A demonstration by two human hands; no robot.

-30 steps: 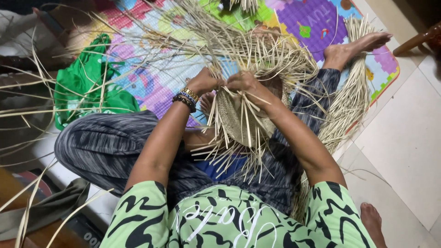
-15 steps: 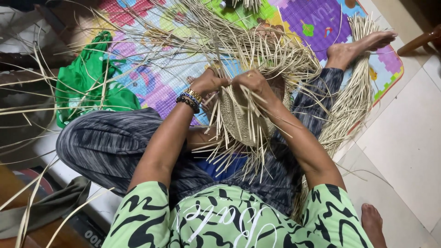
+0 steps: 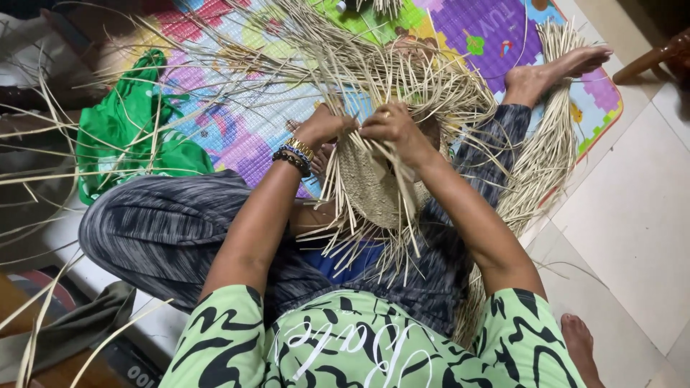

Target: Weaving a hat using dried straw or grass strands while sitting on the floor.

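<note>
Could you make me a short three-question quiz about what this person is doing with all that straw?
1. True or false: both hands grip pale straw strands at the top of a half-woven straw piece.
2. What lies on the play mat to the person's left: A) a green cloth, B) a red bucket, C) a metal pan?
3. Which wrist wears beaded bracelets?

Key
1. True: the left hand and right hand pinch strands above the woven piece over the lap.
2. A: the green cloth lies crumpled on the colourful mat.
3. The left wrist, with the bracelets.
</note>
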